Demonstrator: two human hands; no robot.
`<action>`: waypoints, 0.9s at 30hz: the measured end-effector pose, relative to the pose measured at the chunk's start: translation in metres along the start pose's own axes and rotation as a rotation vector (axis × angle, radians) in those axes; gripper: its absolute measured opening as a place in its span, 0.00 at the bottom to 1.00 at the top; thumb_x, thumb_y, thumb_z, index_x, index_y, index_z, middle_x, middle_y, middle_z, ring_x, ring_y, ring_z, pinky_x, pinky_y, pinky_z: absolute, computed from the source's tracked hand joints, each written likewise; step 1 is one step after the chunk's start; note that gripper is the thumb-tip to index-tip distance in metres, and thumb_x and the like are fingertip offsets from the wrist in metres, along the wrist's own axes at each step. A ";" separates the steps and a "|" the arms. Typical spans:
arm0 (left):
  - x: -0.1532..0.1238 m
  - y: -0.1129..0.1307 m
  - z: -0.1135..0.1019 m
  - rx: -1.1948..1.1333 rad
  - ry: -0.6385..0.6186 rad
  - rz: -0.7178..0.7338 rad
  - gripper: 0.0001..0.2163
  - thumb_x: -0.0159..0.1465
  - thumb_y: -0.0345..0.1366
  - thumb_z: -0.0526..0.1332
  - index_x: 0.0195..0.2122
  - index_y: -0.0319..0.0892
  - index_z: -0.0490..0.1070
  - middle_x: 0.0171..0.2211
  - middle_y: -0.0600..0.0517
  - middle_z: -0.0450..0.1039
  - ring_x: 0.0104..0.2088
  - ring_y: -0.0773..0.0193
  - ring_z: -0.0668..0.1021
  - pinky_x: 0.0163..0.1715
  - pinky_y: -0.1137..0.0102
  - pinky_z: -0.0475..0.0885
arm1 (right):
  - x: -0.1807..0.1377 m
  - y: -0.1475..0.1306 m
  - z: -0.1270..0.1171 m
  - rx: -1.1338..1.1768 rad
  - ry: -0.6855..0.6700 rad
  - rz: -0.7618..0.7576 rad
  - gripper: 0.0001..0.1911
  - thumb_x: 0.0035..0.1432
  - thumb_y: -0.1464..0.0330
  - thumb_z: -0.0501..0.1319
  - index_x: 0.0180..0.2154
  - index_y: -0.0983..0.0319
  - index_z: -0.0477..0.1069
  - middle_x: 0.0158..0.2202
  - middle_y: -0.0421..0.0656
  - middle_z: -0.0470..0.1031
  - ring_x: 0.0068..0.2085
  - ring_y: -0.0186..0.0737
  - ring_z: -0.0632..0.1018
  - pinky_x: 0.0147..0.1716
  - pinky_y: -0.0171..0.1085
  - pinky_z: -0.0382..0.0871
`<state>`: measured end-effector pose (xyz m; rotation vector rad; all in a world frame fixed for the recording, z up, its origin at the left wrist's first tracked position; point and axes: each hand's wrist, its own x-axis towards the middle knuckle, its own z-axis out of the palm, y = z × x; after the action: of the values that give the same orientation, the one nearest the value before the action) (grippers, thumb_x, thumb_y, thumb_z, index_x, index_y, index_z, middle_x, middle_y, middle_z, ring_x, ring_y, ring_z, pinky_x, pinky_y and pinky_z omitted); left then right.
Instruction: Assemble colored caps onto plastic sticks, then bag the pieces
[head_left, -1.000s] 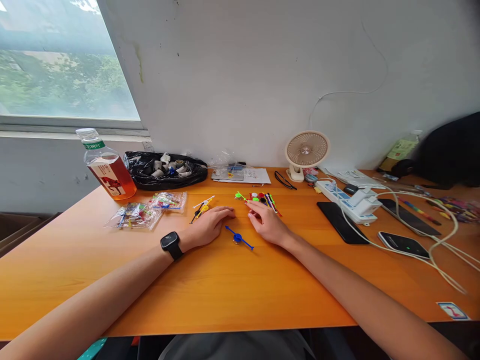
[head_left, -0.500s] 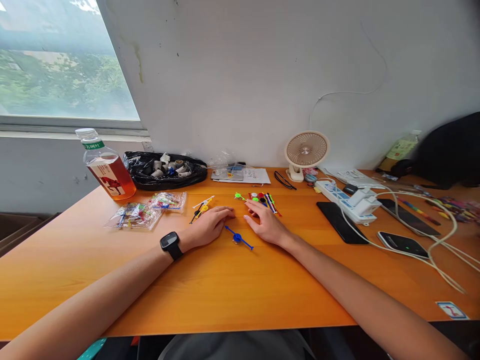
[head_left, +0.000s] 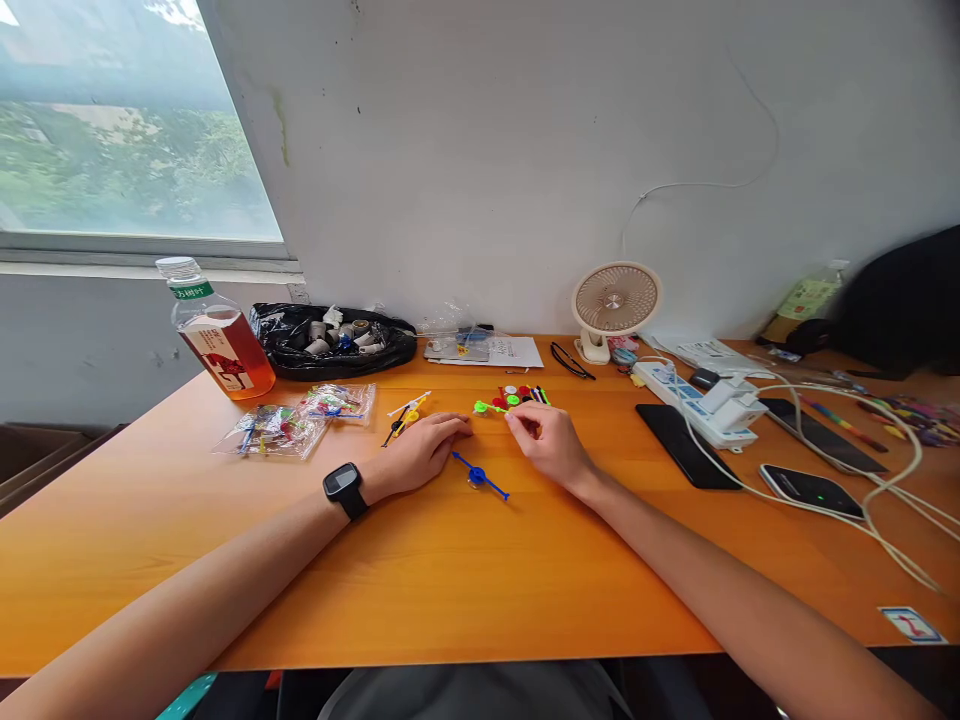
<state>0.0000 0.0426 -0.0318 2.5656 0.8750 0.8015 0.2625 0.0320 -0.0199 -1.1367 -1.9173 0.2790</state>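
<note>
Fingers of the right hand (head_left: pixel 551 440) pinch one end of a green stick piece (head_left: pixel 487 407), a thin rod with a small disc on it, lifted just off the worktop (head_left: pixel 450 580) near its far middle. The left hand (head_left: pixel 420 450) lies flat and relaxed, fingers loosely together, holding nothing; its fingertips rest just beside a blue stick piece (head_left: pixel 480 475) that lies between the two hands. A black watch (head_left: pixel 343 489) sits on the left wrist.

Just beyond the right hand lies a heap of coloured pieces (head_left: pixel 521 396), red, green and black, packed closely. A yellow and black piece (head_left: pixel 403 418) lies just beyond the left hand. Toward the far left corner stand a bottle of amber drink (head_left: pixel 217 340) and a black bag (head_left: pixel 334 338) of small parts, with two clear packets (head_left: pixel 296 418) of pieces in front of them. Toward the right edge are a small fan (head_left: pixel 615 305), a power strip (head_left: pixel 701 395), phones and trailing white cable (head_left: pixel 862 480).

The pinch on the green piece looks slight, at the very end of a thin rod, so it could swivel or slip out. The right knuckles sit close to the heap, and a sweep of the hand would likely scatter those light pieces. The blue piece lies where either wrist could nudge it.
</note>
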 end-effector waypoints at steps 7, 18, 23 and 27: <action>0.000 -0.002 0.001 -0.024 0.003 0.020 0.18 0.74 0.27 0.50 0.58 0.45 0.73 0.60 0.46 0.75 0.61 0.56 0.77 0.63 0.60 0.73 | -0.001 -0.001 -0.012 -0.044 0.088 0.037 0.33 0.73 0.53 0.55 0.17 0.60 0.55 0.18 0.38 0.56 0.23 0.33 0.57 0.26 0.39 0.50; 0.001 0.008 -0.005 -0.026 0.021 0.042 0.21 0.69 0.22 0.50 0.57 0.44 0.74 0.57 0.47 0.77 0.57 0.57 0.79 0.60 0.61 0.76 | 0.000 -0.002 -0.015 0.047 0.056 0.155 0.34 0.71 0.48 0.55 0.19 0.59 0.46 0.20 0.37 0.44 0.24 0.32 0.51 0.26 0.39 0.43; 0.000 0.007 -0.005 -0.045 0.001 0.020 0.17 0.76 0.29 0.47 0.55 0.44 0.73 0.55 0.46 0.78 0.55 0.55 0.79 0.58 0.60 0.75 | -0.001 0.006 -0.008 0.108 -0.182 0.176 0.36 0.69 0.46 0.54 0.19 0.59 0.43 0.21 0.36 0.43 0.24 0.31 0.49 0.25 0.38 0.41; 0.000 0.012 -0.006 -0.035 0.091 -0.025 0.15 0.78 0.35 0.47 0.58 0.44 0.71 0.54 0.45 0.78 0.55 0.54 0.78 0.58 0.57 0.74 | -0.005 0.004 -0.002 0.158 -0.326 0.155 0.37 0.71 0.45 0.53 0.16 0.60 0.51 0.18 0.35 0.47 0.22 0.31 0.52 0.24 0.37 0.45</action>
<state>0.0014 0.0343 -0.0214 2.5006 0.9096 0.9239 0.2672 0.0299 -0.0241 -1.1908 -2.0443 0.7266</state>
